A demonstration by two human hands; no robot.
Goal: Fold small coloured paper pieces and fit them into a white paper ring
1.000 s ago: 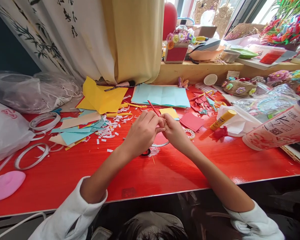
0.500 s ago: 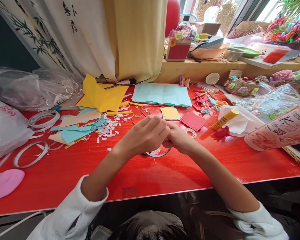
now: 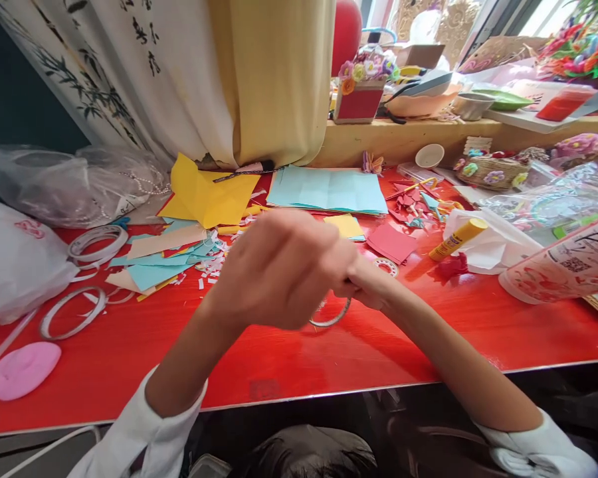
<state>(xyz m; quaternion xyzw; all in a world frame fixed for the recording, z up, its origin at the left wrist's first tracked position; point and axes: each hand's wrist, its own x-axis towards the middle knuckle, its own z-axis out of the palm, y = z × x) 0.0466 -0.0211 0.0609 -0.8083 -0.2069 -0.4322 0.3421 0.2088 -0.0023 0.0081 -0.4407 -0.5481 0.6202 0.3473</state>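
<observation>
My left hand [image 3: 279,272] is raised over the red table [image 3: 289,365], its fingers curled closed and its back towards the camera. My right hand [image 3: 366,279] is closed too and meets it at the fingertips. Whatever lies between the fingers is hidden. A round ring-shaped item [image 3: 331,320] shows partly below the hands. Just behind them lie small yellow squares [image 3: 346,226] on blue ones and a stack of red squares [image 3: 391,243].
Yellow paper [image 3: 212,196], paper scraps [image 3: 164,259], tape rolls [image 3: 97,243] and a pink disc [image 3: 24,370] lie left. Blue sheets [image 3: 329,189] are at the back. A glue stick [image 3: 458,239] and a large bottle [image 3: 563,259] stand out on the right.
My left hand has risen closer to the camera and looks larger and blurred. My right hand has shifted slightly right. The whole view has moved a little.
</observation>
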